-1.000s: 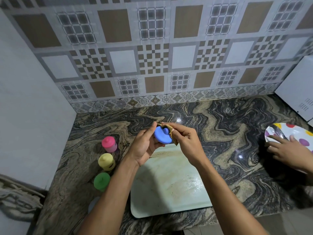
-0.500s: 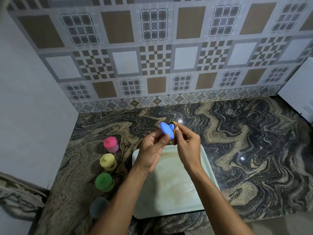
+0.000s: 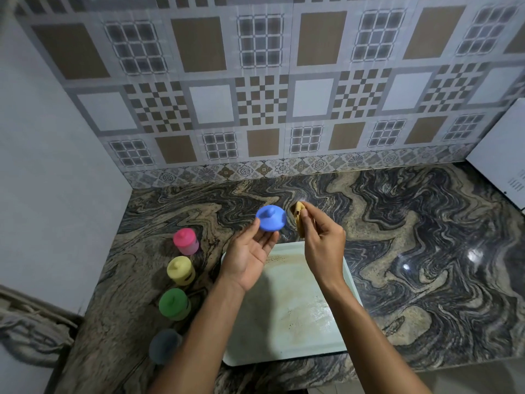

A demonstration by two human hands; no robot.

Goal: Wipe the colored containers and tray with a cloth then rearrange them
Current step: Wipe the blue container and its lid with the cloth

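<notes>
My left hand (image 3: 250, 254) holds a blue lid (image 3: 270, 218) by its rim at the fingertips, above the far end of the pale tray (image 3: 287, 317). My right hand (image 3: 321, 240) pinches a small folded tan cloth (image 3: 298, 218) just right of the lid, a small gap apart from it. On the counter left of the tray stand a pink container (image 3: 186, 241), a yellow container (image 3: 181, 270) and a green container (image 3: 174, 304) in a row, each with its lid on. Nearest me in that row is an open container (image 3: 164, 346) without a lid.
The marbled counter (image 3: 412, 251) ends at a patterned tile wall behind and a plain wall (image 3: 56, 166) on the left. A white appliance (image 3: 505, 155) stands at the far right. The tray's surface shows brown stains. My forearms cross over the tray's near edge.
The cloth has come off the blue lid; my right hand moved right and my left turned the lid top-up. The other person's hand and dotted plate left the view.
</notes>
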